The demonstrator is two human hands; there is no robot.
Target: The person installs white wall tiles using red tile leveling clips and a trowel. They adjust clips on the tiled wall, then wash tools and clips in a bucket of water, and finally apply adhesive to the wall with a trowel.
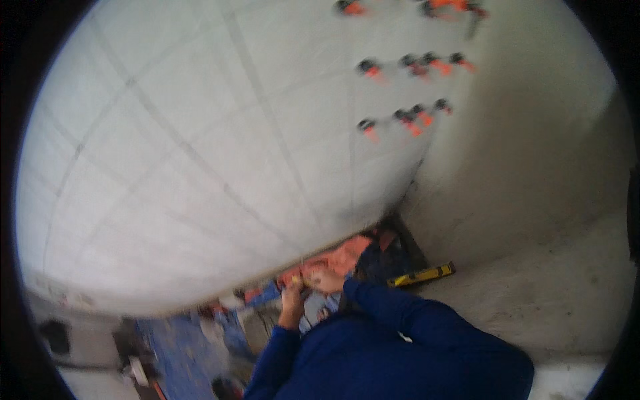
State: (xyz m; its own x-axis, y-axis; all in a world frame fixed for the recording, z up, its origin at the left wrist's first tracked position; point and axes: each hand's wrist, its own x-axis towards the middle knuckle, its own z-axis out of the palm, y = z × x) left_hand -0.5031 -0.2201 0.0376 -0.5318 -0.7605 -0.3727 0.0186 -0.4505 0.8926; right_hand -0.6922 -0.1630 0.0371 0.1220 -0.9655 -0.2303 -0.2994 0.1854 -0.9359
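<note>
Both my hands are low in front of my body, close together above a cluttered floor. A small yellow thing shows at the fingertips of my left hand; blur hides its kind. The fingers of that hand are closed on it. My right hand reaches in from the right and meets the yellow thing with its fingertips. Its fingers are bent together, and I cannot make out how much of the thing they hold. Behind the hands lies a heap of orange-red pieces.
Ahead rises a white tiled wall with several black-and-orange tile levelling clips near its right corner. A plain grey wall stands at right. A yellow spirit level lies beside my right arm. Blue sheeting covers floor at left.
</note>
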